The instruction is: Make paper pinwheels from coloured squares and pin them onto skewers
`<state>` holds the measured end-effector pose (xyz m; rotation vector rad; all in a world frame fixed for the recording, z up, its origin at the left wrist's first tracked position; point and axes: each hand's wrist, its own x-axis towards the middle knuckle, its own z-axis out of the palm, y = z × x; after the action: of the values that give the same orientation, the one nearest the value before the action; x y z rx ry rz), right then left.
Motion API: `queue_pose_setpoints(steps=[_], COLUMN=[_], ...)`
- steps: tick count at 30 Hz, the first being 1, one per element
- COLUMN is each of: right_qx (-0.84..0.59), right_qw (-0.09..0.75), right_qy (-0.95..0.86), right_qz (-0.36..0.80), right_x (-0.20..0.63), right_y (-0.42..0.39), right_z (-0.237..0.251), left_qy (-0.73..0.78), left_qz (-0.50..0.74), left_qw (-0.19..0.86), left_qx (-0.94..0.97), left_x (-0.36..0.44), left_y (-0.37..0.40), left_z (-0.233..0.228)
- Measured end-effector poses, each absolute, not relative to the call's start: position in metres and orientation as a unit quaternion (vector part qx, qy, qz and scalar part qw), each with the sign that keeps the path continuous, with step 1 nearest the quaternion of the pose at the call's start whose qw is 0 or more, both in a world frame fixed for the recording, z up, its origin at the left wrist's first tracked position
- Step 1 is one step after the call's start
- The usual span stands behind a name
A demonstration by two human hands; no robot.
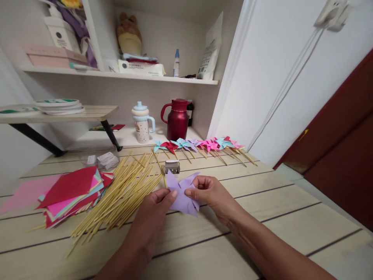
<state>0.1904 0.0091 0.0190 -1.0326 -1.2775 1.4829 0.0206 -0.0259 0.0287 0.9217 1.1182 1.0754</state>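
Left hand [155, 208], right hand [212, 190]: pinching purple paper [183, 203] at nine, three o'clock
Paper: light pressure likely avoids creases

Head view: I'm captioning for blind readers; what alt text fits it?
Left hand and right hand pinch a lilac paper pinwheel over a table. Slender wooden sticks and stacked colored paper lie to its left; more pinwheels on sticks lie behind.

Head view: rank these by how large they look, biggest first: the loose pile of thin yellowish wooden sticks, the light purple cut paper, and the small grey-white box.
1. Pile of thin yellowish wooden sticks
2. Light purple cut paper, partly covered by fingers
3. Small grey-white box
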Motion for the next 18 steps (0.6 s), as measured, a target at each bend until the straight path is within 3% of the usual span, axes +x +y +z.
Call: queue_pose_setpoints(steps=[18], right_qx=[-0.433], right_qw=[0.463], right_qy=[-0.491], right_qz=[0.598], right_x=[0.1826], right_y=[0.0018], right_z=[0.0225], left_qy=[0.537], left_qz=[0.471], left_qw=[0.532], left_qx=[0.454], left_x=[0.0199], left_y=[-0.0224], left_z=[0.0229])
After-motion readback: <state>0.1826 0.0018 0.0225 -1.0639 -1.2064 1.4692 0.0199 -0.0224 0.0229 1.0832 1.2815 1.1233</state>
